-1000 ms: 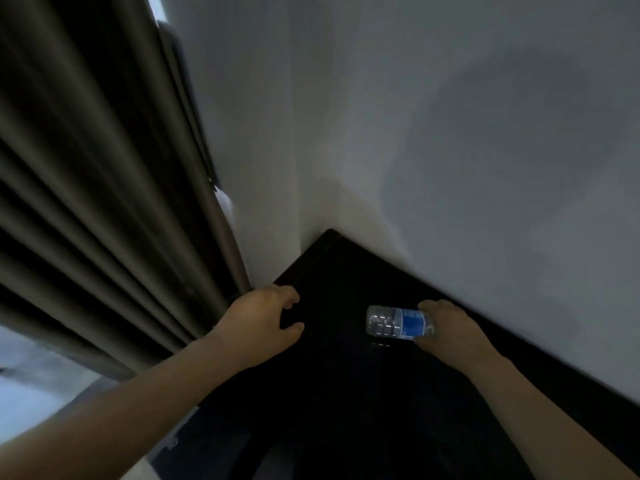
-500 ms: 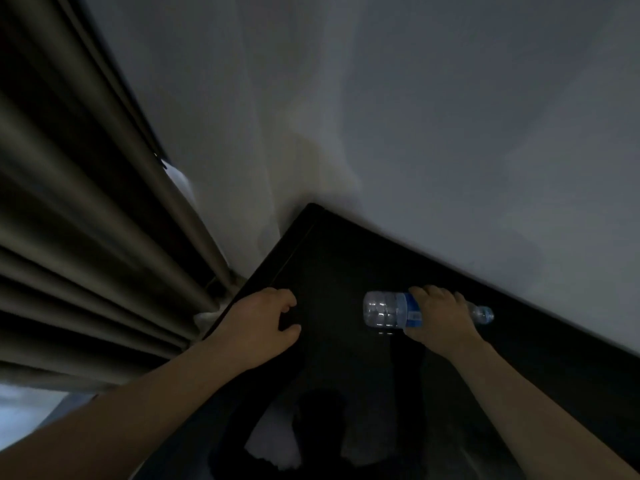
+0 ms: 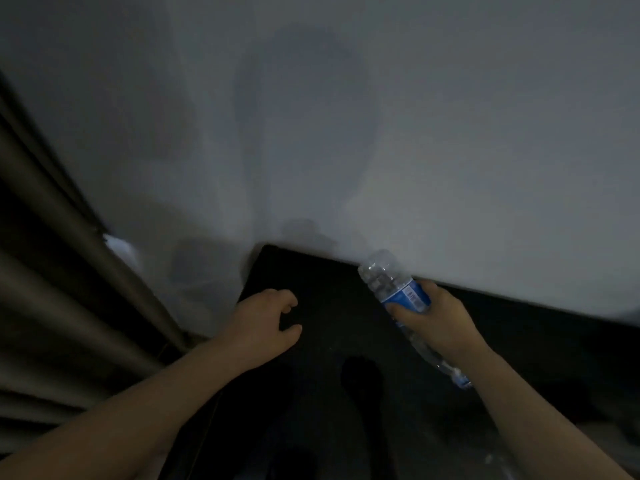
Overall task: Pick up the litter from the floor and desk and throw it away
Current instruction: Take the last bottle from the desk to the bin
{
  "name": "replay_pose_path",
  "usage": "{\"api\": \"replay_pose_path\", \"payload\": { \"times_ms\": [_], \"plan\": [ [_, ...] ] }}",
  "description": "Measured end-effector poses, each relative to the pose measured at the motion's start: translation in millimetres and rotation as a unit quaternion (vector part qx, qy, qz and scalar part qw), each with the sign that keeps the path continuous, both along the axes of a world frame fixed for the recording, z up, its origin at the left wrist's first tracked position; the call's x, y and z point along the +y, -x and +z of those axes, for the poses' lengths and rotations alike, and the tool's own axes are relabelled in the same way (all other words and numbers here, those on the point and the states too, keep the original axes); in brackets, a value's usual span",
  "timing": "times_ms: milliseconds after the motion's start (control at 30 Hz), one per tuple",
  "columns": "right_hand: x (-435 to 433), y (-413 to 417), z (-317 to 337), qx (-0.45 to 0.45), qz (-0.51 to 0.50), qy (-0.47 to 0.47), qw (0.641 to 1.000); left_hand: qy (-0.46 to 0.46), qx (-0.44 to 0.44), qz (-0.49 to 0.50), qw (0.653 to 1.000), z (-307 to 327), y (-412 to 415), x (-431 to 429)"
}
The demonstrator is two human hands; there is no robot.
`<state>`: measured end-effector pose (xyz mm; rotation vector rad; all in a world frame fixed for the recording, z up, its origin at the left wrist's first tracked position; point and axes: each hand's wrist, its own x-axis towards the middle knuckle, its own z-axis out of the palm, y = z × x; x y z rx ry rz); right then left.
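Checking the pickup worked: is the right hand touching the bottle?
Touching. Head view shows the right hand wrapped around the bottle at its middle.

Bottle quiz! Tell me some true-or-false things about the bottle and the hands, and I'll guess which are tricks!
1. The right hand grips the bottle. True.
2. The bottle's label is red. False: it is blue.
3. The bottle lies flat on the desk. False: it sits tilted in the right hand.
4. The left hand holds nothing. True.
5. The curtain hangs on the right side. False: it is on the left.
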<state>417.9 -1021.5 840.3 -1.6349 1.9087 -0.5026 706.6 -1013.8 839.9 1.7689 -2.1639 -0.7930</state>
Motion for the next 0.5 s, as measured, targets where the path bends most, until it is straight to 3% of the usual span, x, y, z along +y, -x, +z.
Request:
{"api": "replay_pose_path", "payload": {
  "times_ms": [200, 500],
  "plan": [
    [97.6, 18.5, 77.8, -0.032, -0.179, 0.08, 0.98, 0.075, 0.045, -0.145, 0.986, 68.7, 40.4, -5.8],
    [299.3, 73.6, 163.0, 0.022, -0.4, 0.173, 0.9, 0.096, 0.113, -0.371, 0.917, 141.0, 189.7, 85.2]
  ]
}}
